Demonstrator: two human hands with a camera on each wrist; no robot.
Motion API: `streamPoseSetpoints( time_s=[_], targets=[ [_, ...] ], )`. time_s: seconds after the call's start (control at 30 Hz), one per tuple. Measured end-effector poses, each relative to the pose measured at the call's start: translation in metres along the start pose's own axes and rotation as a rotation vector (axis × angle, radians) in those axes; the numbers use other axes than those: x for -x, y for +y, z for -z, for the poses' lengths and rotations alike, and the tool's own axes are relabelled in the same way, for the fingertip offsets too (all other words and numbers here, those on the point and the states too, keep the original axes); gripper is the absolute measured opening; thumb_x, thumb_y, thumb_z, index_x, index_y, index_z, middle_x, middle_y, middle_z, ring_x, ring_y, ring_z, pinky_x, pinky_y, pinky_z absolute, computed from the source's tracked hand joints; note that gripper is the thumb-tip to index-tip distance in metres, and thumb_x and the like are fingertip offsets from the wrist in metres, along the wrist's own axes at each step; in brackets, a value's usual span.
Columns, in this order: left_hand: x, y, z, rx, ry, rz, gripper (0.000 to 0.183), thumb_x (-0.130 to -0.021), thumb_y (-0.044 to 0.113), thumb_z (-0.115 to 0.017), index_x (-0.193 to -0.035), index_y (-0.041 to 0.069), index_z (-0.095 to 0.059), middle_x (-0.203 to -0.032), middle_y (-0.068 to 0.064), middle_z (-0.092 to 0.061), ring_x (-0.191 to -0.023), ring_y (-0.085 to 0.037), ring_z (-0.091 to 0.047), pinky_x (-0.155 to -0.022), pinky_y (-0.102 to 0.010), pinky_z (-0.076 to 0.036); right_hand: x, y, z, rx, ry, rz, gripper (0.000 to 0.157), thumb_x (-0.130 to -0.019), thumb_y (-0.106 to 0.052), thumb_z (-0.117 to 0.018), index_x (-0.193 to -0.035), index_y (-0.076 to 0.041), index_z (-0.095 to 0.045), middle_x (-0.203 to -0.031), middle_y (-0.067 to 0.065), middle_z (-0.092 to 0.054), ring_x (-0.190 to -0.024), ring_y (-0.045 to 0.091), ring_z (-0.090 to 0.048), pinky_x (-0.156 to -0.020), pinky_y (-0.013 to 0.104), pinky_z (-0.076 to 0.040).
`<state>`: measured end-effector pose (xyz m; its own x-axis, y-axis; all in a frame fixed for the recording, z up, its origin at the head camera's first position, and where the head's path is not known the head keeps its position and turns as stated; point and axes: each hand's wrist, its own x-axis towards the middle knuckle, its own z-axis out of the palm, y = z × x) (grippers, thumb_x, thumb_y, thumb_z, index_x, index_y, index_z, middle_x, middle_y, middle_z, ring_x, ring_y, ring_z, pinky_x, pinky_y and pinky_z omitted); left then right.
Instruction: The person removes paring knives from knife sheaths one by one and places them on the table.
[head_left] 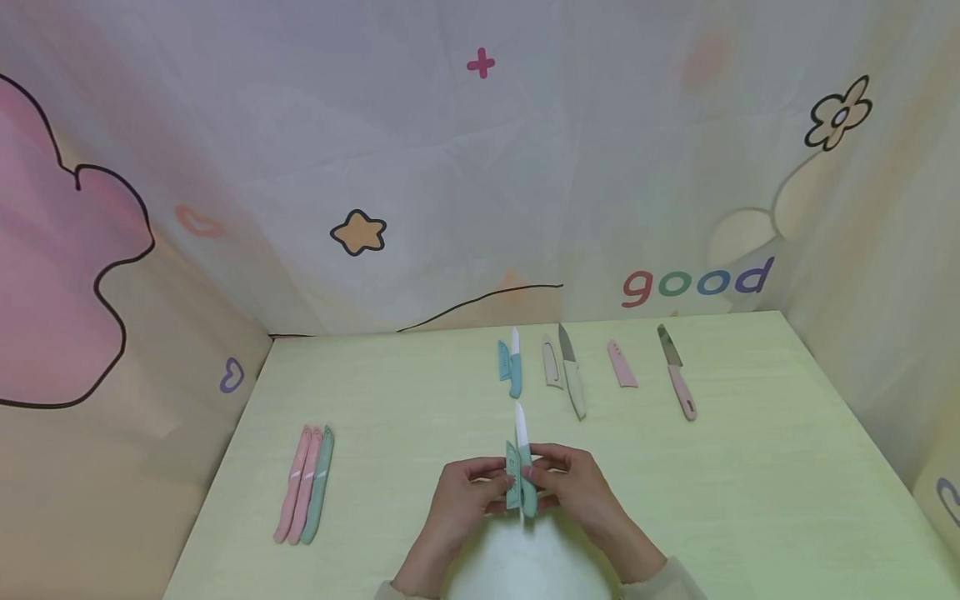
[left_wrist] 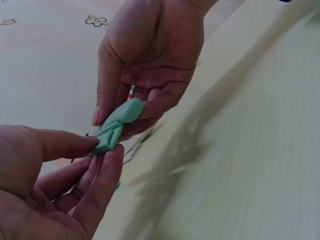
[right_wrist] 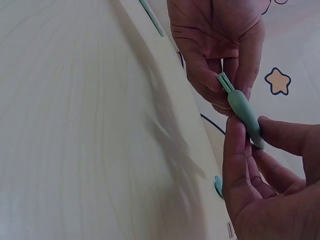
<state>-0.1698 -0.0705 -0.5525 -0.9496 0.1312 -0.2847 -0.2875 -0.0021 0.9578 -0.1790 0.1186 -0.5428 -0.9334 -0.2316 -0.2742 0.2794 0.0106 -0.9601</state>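
In the head view, my left hand (head_left: pixel 467 493) pinches a mint-green knife sheath (head_left: pixel 512 477) between thumb and fingers. Close beside it, my right hand (head_left: pixel 579 483) grips the handle of a mint-green paring knife (head_left: pixel 529 498); its pale blade (head_left: pixel 522 423) is bare and points away from me. Sheath and knife stand side by side above the table, almost parallel. The left wrist view shows the sheath's open end (left_wrist: pixel 111 140) against the rounded handle butt (left_wrist: pixel 131 110). Seen from the right wrist, the handle (right_wrist: pixel 243 111) lies between my right thumb and fingers.
Toward the back lie a blue knife (head_left: pixel 515 375) with its sheath (head_left: pixel 503 361), a beige knife (head_left: pixel 573 387) with its sheath (head_left: pixel 552 362), a pink sheath (head_left: pixel 621 365) and a pink knife (head_left: pixel 681 390). Two pink sheathed knives (head_left: pixel 294 487) and a green one (head_left: pixel 319 487) lie left.
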Motion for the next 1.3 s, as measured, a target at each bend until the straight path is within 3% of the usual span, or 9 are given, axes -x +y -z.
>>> streamPoseSetpoints(
  time_s=[0.4, 0.7, 1.3],
  targets=[
    [-0.005, 0.005, 0.010, -0.082, 0.021, -0.059, 0.029, -0.093, 0.005, -0.073, -0.121, -0.004, -0.074, -0.099, -0.012, -0.075, -0.076, -0.011, -0.072, -0.070, -0.029, -0.065, -0.012, -0.002, -0.009, 0.018, 0.021, 0.019, 0.045, -0.097, -0.007, -0.070, -0.137, 0.009, -0.060, -0.099, 0.010, -0.073, -0.077, 0.012, -0.071, -0.067, 0.032, -0.064],
    [-0.017, 0.004, 0.018, -0.144, 0.091, -0.076, 0.028, -0.093, 0.004, -0.072, -0.120, -0.003, -0.075, -0.099, -0.011, -0.074, -0.075, -0.011, -0.070, -0.069, -0.029, -0.064, -0.025, -0.006, -0.022, 0.024, 0.081, 0.035, 0.041, -0.096, -0.006, -0.071, -0.134, 0.007, -0.064, -0.099, 0.015, -0.074, -0.075, 0.015, -0.071, -0.067, 0.035, -0.065],
    [-0.037, 0.010, 0.032, -0.124, 0.204, -0.122, 0.031, -0.094, 0.002, -0.071, -0.125, -0.005, -0.071, -0.101, -0.019, -0.076, -0.077, -0.011, -0.070, -0.069, -0.029, -0.065, -0.059, -0.012, -0.046, 0.044, 0.160, 0.069, 0.034, -0.096, -0.003, -0.070, -0.129, 0.003, -0.069, -0.099, 0.018, -0.075, -0.078, 0.016, -0.073, -0.070, 0.037, -0.066]
  ],
)
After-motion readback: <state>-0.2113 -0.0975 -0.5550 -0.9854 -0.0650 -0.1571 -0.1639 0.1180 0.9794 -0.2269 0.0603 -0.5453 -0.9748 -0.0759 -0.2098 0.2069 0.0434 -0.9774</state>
